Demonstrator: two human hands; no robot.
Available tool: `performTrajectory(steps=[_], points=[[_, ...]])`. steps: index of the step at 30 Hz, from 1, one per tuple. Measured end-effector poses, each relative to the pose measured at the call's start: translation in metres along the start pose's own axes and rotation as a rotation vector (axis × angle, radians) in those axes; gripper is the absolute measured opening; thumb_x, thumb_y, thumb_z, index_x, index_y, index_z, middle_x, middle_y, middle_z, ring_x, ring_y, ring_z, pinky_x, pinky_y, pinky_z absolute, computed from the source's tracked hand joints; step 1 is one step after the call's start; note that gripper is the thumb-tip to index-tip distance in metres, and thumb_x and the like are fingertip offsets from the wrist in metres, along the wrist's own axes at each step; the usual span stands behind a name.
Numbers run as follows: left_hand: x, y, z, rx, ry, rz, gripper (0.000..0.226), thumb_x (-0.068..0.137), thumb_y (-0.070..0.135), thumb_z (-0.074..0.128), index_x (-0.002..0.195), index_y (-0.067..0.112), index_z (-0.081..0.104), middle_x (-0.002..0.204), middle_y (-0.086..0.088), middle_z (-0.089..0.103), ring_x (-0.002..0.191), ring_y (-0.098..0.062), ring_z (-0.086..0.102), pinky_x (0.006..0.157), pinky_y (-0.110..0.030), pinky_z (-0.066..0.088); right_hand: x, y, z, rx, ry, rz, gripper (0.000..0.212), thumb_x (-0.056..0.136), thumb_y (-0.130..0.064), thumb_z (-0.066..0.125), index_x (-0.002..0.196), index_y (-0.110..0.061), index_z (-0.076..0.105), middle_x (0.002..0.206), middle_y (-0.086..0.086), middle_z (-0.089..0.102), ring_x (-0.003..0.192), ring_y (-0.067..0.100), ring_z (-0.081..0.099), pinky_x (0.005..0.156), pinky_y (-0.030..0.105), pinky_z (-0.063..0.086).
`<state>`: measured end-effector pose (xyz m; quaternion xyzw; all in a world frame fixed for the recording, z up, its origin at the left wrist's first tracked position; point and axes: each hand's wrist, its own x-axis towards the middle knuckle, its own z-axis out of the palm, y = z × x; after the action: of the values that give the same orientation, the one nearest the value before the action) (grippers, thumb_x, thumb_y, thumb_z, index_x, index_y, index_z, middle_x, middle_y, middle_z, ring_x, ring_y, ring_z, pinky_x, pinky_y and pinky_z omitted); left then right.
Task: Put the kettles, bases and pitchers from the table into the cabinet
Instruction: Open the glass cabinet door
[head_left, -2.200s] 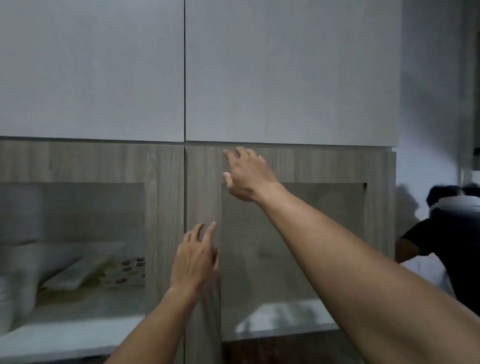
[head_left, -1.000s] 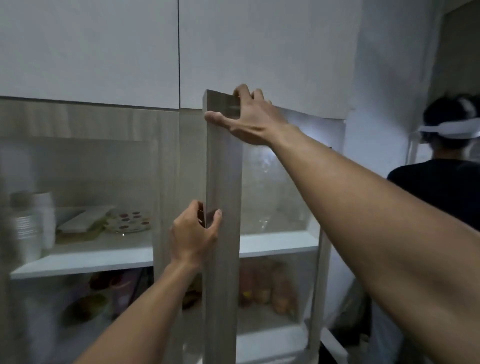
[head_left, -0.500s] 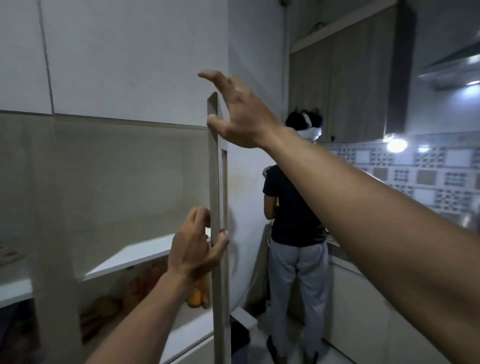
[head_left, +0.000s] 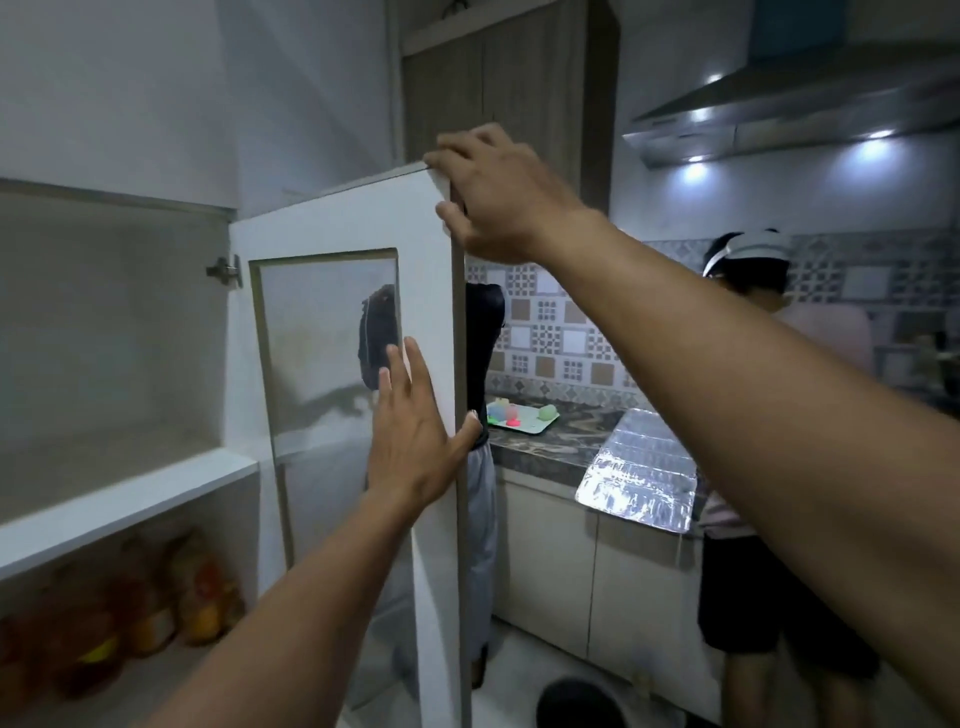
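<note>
The cabinet (head_left: 109, 332) is seen at the left of the view, and its cabinet door (head_left: 337, 218) stands wide open, with the white inner face turned towards the camera. A frosted glass pane (head_left: 317, 343) is set in the door, and a metal hinge (head_left: 224, 270) is seen where the door meets the cabinet wall. The door's top outer corner is gripped by the right hand (head_left: 498, 197): the fingers are curled over the top edge and the thumb is set against the side edge. The left hand (head_left: 415, 431) is laid flat on the inner face lower down, with its fingers straight and close together, while the thumb is spread out to touch the door's outer edge. Inside the cabinet a white shelf (head_left: 130, 499) is seen, and below it some orange and yellow bottles (head_left: 156, 597) are stored, too blurred to be told apart. Beyond the door a dark stone counter (head_left: 550, 447) is seen, on which a pale tray (head_left: 535, 421) of small coloured items and a foil sheet (head_left: 644, 478) are laid. A lit range hood (head_left: 779, 104) is mounted above a patterned tiled wall (head_left: 561, 322). Two other people are seen: one (head_left: 483, 332) is partly hidden by the door, and the other (head_left: 753, 291) stands at the right.
</note>
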<state>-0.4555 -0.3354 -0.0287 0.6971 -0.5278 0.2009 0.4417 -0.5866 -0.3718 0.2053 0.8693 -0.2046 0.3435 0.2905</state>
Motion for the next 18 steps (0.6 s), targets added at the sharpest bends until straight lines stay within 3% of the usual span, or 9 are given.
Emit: performTrajectory(steps=[10, 18], points=[[0.053, 0.041, 0.091, 0.082, -0.039, -0.096, 0.114, 0.084, 0.062, 0.057, 0.150, 0.023, -0.028, 0.162, -0.012, -0.022, 0.149, -0.040, -0.009, 0.118, -0.060, 0.013, 0.001, 0.078, 0.059, 0.040, -0.133, 0.158, 0.066, 0.100, -0.021, 0.052, 0.158, -0.016, 0.023, 0.166, 0.008, 0.021, 0.150, 0.033, 0.023, 0.119, 0.049, 0.029], [0.079, 0.047, 0.130, 0.138, -0.076, -0.109, 0.116, 0.084, 0.068, 0.052, 0.147, 0.021, -0.034, 0.158, -0.015, -0.030, 0.147, -0.042, -0.016, 0.117, -0.063, 0.003, 0.012, 0.113, 0.097, 0.133, -0.091, 0.221, 0.065, 0.094, -0.008, 0.058, 0.153, -0.020, 0.034, 0.156, 0.005, 0.035, 0.138, 0.031, 0.038, 0.106, 0.044, 0.043]])
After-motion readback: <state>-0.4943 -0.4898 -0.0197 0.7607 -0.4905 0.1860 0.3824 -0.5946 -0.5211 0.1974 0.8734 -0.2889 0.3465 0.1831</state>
